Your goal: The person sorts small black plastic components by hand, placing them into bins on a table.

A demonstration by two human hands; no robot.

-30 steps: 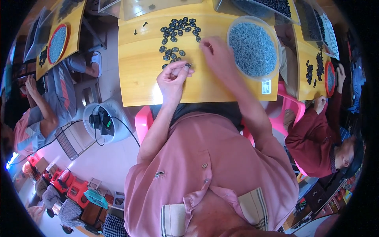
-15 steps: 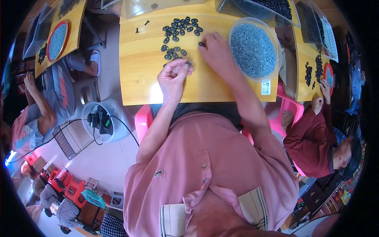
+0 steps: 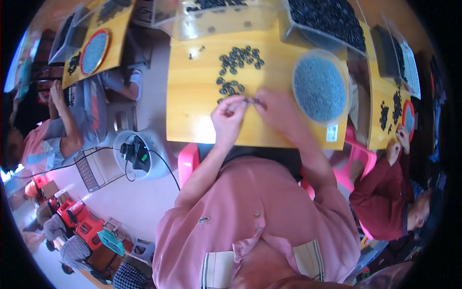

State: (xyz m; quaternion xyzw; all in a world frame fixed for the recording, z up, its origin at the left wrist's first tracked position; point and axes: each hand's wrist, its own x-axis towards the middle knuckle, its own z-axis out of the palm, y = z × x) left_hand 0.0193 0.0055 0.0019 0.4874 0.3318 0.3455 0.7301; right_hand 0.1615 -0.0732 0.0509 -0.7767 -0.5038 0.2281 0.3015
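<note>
My left hand [image 3: 228, 119] is closed in a pinch, its fingertips on a small dark piece [image 3: 248, 100] too small to make out. Facing it, my right hand [image 3: 276, 111], smeared by motion, grips a black oval piece [image 3: 259, 101] between thumb and fingers. The fingertips of both hands almost meet above the yellow table [image 3: 192, 106], and the two pieces touch or nearly touch. Just beyond my hands lies a loose group of black oval pieces [image 3: 237, 59], each with two small holes. A smaller cluster [image 3: 230, 87] sits closer to my left fingers.
Right of my hands stands a round clear tub [image 3: 347, 91] full of small grey metal screws [image 3: 320, 85]. Clear bins [image 3: 216, 26] with black parts line the far edge. Two small dark screws [image 3: 190, 56] lie far left. Co-workers sit at tables on both sides.
My right hand has come nearer with the black oval piece, down to my left hand, and their fingertips now almost meet. The view has shifted, so the table sits lower and further right.
</note>
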